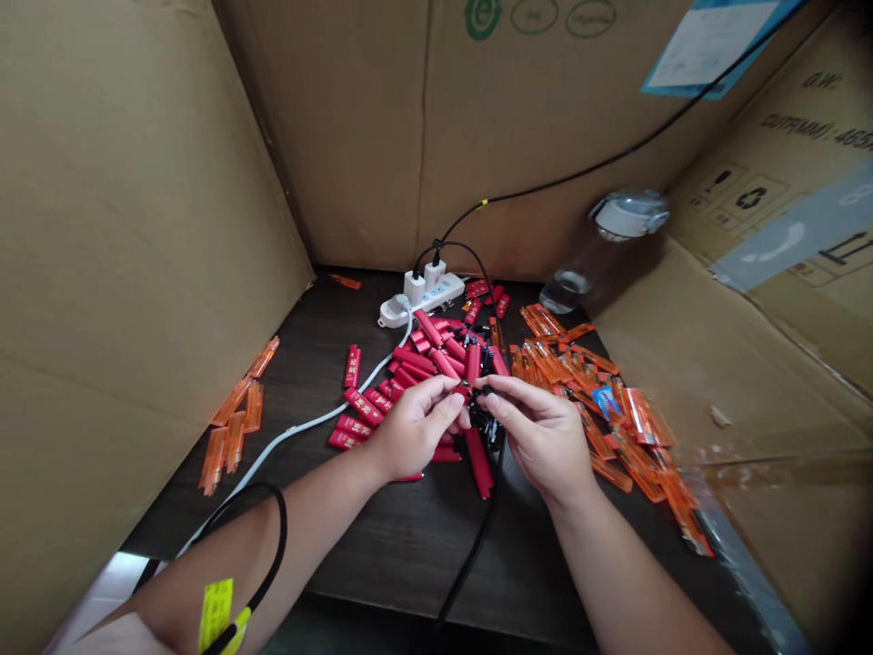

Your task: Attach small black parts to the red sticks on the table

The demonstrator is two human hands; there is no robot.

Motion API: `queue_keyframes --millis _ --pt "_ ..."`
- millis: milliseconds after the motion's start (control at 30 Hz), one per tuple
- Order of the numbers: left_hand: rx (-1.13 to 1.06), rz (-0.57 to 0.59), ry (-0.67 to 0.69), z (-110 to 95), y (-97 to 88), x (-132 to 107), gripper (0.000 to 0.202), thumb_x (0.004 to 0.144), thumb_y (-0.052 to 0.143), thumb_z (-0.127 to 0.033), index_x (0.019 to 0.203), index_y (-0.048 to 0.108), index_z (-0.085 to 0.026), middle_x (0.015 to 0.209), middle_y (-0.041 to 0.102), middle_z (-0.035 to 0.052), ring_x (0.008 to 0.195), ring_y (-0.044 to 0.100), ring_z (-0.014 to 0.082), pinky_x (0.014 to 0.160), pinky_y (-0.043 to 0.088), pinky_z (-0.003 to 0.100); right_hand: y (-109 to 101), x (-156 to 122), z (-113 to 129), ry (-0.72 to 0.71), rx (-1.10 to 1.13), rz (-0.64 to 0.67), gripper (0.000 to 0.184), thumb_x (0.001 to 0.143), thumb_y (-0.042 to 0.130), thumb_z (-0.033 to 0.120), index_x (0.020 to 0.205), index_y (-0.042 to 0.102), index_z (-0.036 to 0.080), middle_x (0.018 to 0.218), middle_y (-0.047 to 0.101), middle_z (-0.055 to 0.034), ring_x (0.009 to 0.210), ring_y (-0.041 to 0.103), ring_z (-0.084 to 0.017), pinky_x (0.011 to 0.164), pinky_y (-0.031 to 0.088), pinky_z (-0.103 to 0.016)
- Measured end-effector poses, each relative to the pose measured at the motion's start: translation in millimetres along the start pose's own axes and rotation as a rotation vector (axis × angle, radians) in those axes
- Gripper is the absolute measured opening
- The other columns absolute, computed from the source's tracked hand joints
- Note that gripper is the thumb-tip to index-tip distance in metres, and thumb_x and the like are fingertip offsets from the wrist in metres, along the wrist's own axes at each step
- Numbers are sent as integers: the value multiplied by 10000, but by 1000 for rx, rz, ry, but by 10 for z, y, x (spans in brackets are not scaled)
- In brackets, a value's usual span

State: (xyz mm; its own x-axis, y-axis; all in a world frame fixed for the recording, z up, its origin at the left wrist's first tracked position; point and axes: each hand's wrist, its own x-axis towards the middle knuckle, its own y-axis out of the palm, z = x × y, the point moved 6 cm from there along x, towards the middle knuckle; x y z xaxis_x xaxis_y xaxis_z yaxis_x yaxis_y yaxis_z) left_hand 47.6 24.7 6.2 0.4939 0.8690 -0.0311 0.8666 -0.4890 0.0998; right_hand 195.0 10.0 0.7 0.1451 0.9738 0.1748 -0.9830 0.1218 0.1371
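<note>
In front of the power strip (394, 315), the left hand (417, 429) is clamped on a red piece (462, 390), the right hand (551, 446) on a black part (486, 391).

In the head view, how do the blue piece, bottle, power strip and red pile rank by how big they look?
1. Red pile, partly hidden
2. Bottle
3. Power strip
4. Blue piece

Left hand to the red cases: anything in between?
Nothing visible: the left hand is right at the red cases. The black cable runs to their right, by the right hand.
</note>
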Motion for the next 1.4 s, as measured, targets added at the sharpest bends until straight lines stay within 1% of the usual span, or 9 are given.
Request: queue_keyframes --millis 133,267,400,567,767,967,1167,1300,1400 --pt "204 -75 131 -16 -28 -19 283 893 476 -372 1047 598 -168 969 647 70 848 600 169 772 482 290 13 -18 77 -50 9 -23 209 729 736 201 934 728 242 950 731 -36 750 705 -166 771 594 -344" --pt "364 -132 258 -47 -45 -50 259 903 468 -330 1053 610 -175 999 651 75 902 610 179 819 478 300 68 -54 163 -97 -52 -21 180 752 714 223 932 713 221 932 723 -47 696 701 -165 700 607 -323" --pt "456 -180 360 -124 -62 -85 235 898 479 -299 1036 627 -181 968 665 73 876 618 180 788 482 292 87 -101 224 -196 -174 -48 217 779 684 225 997 690 231 977 713 -58 752 701 -182 741 603 -353" --pt "480 -156 402 -167 -38 -101 232 886 502 -273 1046 644 -183 951 677 72 861 627 180 781 485 292 85 -119 289 -341 -288 -55 183 766 688 173 928 717 251 980 708 -49 910 672 -206 843 569 -387" --pt "443 -117 388 -154 -20 -98 257 884 504 -277 1081 637 -179 990 686 78 897 640 192 809 493 307 110 -99 275 -298 -266 -13 148 756 695 184 891 722 240 951 712 -54 870 676 -206 784 585 -377" --pt "453 -92 379 -165 -9 -97 261 899 479 -276 1085 625 -166 983 680 83 880 641 182 804 499 302 144 -102 337 -361 -290 24 186 753 688 131 888 730 252 922 711 -48 873 671 -199 785 575 -364" --pt "433 -99 342 -122 -13 -92 259 903 469 -305 1055 630 -171 942 673 77 838 634 180 773 498 301 164 -101 325 -344 -278 46 160 757 687 152 877 729 248 931 681 -55 893 655 -201 727 582 -339" --pt "299 -94 231 -72 -18 -79 285 903 460 -360 1047 618 -172 902 656 68 781 609 166 713 492 282 179 -113 294 -300 -260 96 183 758 690 174 927 719 239 1016 655 -70 864 650 -191 732 574 -343" --pt "133 -85 134 -53 -36 -62 290 897 464 -404 976 601 -162 746 592 23 618 525 105 583 441 230 159 -91 245 -212 -133 116 244 784 667 229 1028 680 240 1039 650 -72 776 650 -169 665 579 -334"
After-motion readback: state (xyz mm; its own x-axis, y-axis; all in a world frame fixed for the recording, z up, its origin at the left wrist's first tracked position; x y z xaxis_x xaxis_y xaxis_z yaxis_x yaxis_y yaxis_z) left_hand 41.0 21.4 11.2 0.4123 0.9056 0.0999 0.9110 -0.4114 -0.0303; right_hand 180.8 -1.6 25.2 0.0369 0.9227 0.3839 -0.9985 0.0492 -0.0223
